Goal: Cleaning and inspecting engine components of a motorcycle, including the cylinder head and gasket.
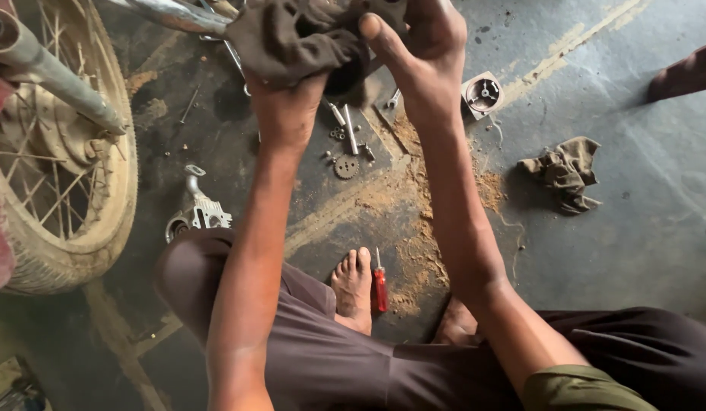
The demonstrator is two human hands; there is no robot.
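My left hand grips a dark, dirty rag bunched up at the top of the view. My right hand holds the other side of the same rag, thumb pressed along it, with a dark metal part partly hidden under the cloth. Both arms reach forward over my knees. What the rag wraps is mostly hidden.
A spoked motorcycle wheel and fork tube stand at left. On the oily floor lie a small gear, bolts, a finned metal part, a square engine part, a red-handled screwdriver, another rag and sawdust.
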